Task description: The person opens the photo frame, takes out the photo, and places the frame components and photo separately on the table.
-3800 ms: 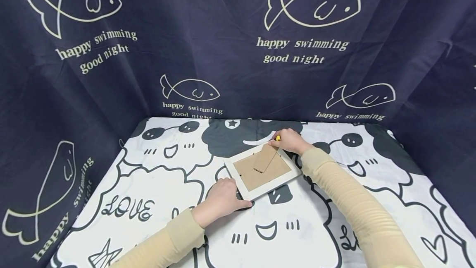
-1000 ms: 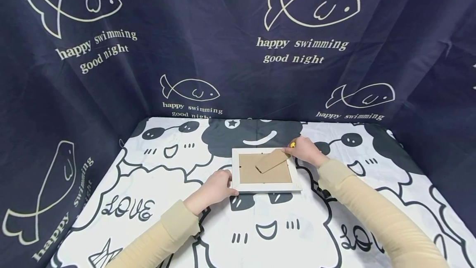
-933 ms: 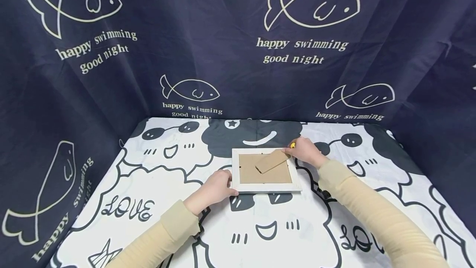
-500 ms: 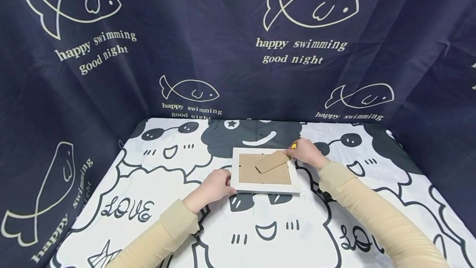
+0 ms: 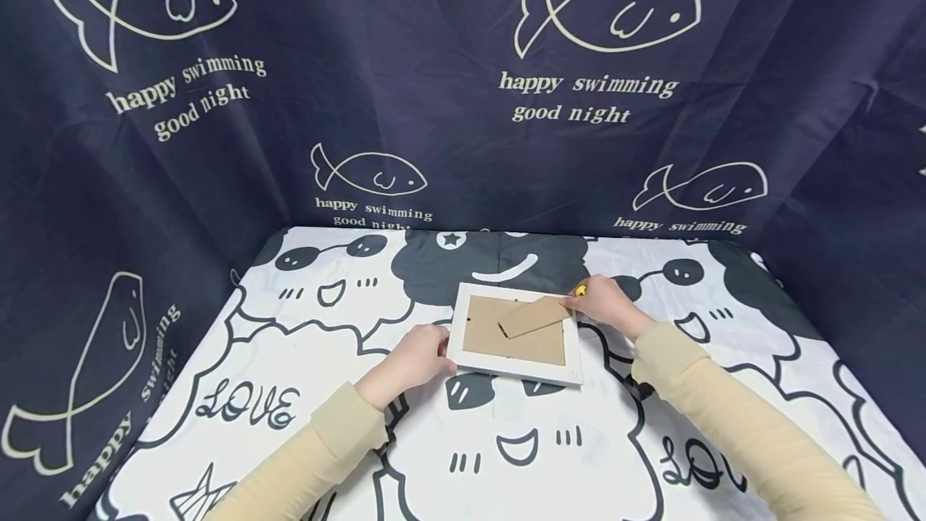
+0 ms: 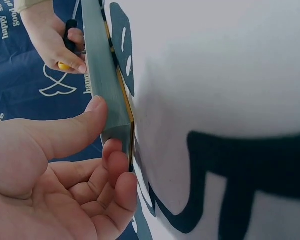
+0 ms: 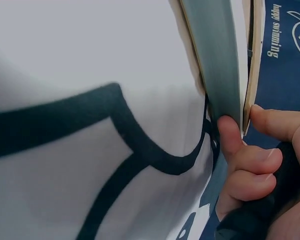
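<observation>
A white picture frame point(image 5: 481, 362) lies back side up on the cloth, its brown backing board point(image 5: 481, 340) facing me. Across the board slants a brown easel stand point(image 5: 535, 317). My left hand point(image 5: 412, 356) pinches the frame's left edge near the lower corner, thumb on the rim point(image 6: 102, 80) and fingers beneath it. At the upper right corner, my right hand point(image 5: 606, 300) grips the frame and the stand's end between thumb and finger. Its other fingers curl round a black-handled screwdriver point(image 6: 70, 35) with a yellow end, mostly hidden in the head view.
A white cloth point(image 5: 571, 473) with black cartoon drawings covers the table. Dark blue curtains point(image 5: 463, 103) printed with fish and lettering hang behind and at both sides.
The frame has turned clockwise from its earlier slant, and its right side now sits slightly lower. My left hand has shifted up along the left edge; my right hand has moved right and down.
</observation>
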`<state>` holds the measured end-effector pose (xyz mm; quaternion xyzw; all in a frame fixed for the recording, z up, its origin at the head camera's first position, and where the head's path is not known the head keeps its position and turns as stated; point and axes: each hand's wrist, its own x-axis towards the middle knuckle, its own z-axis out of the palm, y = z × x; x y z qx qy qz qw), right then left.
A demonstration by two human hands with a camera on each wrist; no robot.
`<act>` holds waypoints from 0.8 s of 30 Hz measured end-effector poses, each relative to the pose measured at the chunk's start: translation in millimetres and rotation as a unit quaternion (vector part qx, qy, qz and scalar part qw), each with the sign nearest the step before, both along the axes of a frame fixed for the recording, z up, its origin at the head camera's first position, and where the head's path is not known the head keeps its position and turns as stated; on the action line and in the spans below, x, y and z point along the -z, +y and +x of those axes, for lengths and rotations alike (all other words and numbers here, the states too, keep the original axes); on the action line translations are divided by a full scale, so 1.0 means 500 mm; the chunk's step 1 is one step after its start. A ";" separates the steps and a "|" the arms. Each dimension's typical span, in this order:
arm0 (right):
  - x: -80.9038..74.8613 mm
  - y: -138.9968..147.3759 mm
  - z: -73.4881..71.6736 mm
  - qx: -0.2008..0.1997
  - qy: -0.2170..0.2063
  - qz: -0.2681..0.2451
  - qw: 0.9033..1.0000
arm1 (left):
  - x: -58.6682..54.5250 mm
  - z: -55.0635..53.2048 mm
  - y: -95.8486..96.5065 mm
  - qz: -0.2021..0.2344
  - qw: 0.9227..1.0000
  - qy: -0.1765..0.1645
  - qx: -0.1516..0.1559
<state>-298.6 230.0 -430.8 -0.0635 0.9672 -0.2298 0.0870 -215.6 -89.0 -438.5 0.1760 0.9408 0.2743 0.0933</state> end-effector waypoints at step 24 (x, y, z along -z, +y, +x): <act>-0.003 0.023 0.028 0.012 -0.037 -0.027 0.999 | 0.007 -0.032 -0.010 -0.005 1.000 0.017 0.010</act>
